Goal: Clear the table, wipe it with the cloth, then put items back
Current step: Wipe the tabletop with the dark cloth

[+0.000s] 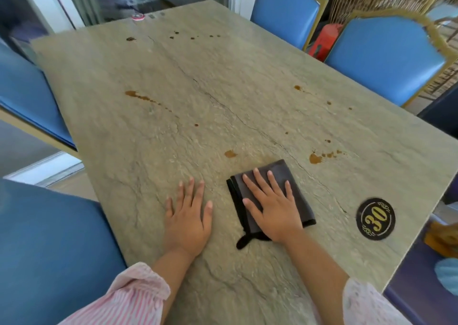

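Note:
A folded dark brown cloth [292, 190] lies flat on the stone table [188, 81] near its front edge. My right hand [272, 205] presses down on the cloth with fingers spread. My left hand [188, 215] rests flat on the bare tabletop just left of the cloth, holding nothing. Brown spill stains mark the table: a blot [315, 159] just beyond the cloth to the right, a spot [230, 154] just above the cloth, and a streak [143, 98] in the left middle.
A black round disc with a gold "30" [375, 218] lies at the table's right front. A small pink round object [137, 16] sits at the far edge. Blue chairs [386, 59] stand around the table on both sides.

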A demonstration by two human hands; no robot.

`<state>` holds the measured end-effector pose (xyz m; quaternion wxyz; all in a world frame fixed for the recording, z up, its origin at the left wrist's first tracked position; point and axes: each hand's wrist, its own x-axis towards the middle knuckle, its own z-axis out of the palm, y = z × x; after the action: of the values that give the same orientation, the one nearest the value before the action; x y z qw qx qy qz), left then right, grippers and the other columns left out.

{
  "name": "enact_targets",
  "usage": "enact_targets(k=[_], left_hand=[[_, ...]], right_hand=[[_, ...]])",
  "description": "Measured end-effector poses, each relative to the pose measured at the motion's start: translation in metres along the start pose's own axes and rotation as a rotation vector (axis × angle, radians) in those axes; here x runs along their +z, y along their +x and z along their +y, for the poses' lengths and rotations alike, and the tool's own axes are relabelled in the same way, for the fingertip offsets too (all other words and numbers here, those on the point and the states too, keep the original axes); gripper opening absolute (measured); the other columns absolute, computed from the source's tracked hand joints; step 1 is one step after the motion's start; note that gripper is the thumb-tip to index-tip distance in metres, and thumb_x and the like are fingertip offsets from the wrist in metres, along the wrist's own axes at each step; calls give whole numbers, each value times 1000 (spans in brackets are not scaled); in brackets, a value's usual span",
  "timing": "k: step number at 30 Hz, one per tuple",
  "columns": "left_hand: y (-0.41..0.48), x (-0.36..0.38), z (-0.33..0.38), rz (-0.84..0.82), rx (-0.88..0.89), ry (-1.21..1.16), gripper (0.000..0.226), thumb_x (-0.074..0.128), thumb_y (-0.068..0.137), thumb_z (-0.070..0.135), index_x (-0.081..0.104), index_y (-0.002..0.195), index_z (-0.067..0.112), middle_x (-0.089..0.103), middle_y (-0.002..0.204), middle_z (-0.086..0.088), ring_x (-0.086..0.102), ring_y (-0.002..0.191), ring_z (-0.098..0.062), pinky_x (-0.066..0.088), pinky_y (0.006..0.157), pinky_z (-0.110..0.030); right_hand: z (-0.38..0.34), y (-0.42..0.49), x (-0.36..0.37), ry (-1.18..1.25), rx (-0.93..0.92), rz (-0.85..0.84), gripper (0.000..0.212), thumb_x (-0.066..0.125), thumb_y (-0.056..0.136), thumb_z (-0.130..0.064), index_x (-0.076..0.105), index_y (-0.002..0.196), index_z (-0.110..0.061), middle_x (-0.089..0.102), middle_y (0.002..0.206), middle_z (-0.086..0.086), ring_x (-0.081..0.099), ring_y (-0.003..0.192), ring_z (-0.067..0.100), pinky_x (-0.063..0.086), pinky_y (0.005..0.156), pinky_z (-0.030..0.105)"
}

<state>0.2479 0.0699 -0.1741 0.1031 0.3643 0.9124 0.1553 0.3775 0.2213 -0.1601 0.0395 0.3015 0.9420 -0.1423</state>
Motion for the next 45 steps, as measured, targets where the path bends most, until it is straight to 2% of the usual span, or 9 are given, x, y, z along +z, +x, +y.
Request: enact_targets(k=[8, 12, 16, 24, 28, 32, 36, 41, 45], left_hand=[[-1, 5, -1, 34, -12, 3, 76, -9, 79, 55, 4, 150, 31, -2, 159, 9, -10, 146, -9, -8, 117, -38], [-2, 3, -1, 34, -22, -14, 81, -11, 78, 54, 5, 150, 21, -1, 160, 3, -8, 146, -10, -9, 117, -36], [-1, 0, 0, 28, -21, -33, 82, -11, 78, 55, 4, 151, 20, -3, 159, 3, -10, 146, -11, -12, 115, -34], [-1, 1, 0, 25, -25, -42, 79, -13, 78, 54, 0, 150, 25, -7, 159, 6, -13, 145, -8, -16, 113, -32], [0, -3, 0, 19, -18, -50, 80, -13, 78, 53, 3, 150, 23, -5, 159, 5, -12, 145, -9, -14, 114, -33], [0, -4, 1, -2, -21, -58, 79, -14, 78, 54, -2, 150, 23, -10, 159, 5, -16, 145, -9, -16, 114, -32], [-1, -2, -1, -9, -32, -35, 74, -16, 79, 55, -11, 147, 26, -15, 158, 7, -21, 142, -7, -18, 113, -33], [-1, 1, 0, -4, -29, 24, 78, -34, 71, 61, -19, 141, 28, -17, 157, 6, -23, 140, -8, -17, 114, -34], [0, -1, 1, -1, -26, 12, 78, -17, 77, 55, -6, 149, 25, -11, 159, 5, -21, 139, -4, -16, 114, -33]], right_hand=[[-36, 80, 2, 38, 120, -5, 56, 13, 98, -53, -2, 149, -38, -10, 159, -11, -13, 147, 21, -10, 116, 53], [-49, 40, 10, 14, -5, 18, 57, 11, 95, -56, -2, 148, -41, -8, 159, -13, -12, 147, 17, -11, 116, 49], [-19, 18, 7, 12, 76, 30, 56, 12, 94, -59, -3, 147, -46, -10, 157, -19, -12, 146, 12, -10, 117, 45], [-42, 115, -2, 33, 147, 10, 55, 14, 98, -53, 1, 149, -39, -6, 160, -11, -10, 147, 21, -7, 116, 54], [-47, 70, 4, 16, 18, 27, 55, 15, 96, -55, 2, 148, -42, -4, 159, -14, -8, 148, 17, -7, 117, 50], [-6, 45, -3, -9, 114, 32, 55, 15, 95, -58, 0, 147, -47, -6, 158, -19, -8, 147, 13, -7, 118, 45], [12, 102, -18, 13, 209, 23, 54, 14, 97, -56, 1, 148, -45, -5, 159, -16, -9, 147, 16, -7, 117, 50], [-2, 164, -24, 10, 204, -27, 55, 11, 97, -55, -1, 148, -41, -9, 159, -11, -12, 147, 20, -7, 116, 55], [-7, 133, -19, 34, 185, -24, 55, 12, 97, -55, -2, 148, -42, -9, 159, -12, -11, 147, 20, -7, 117, 54]])
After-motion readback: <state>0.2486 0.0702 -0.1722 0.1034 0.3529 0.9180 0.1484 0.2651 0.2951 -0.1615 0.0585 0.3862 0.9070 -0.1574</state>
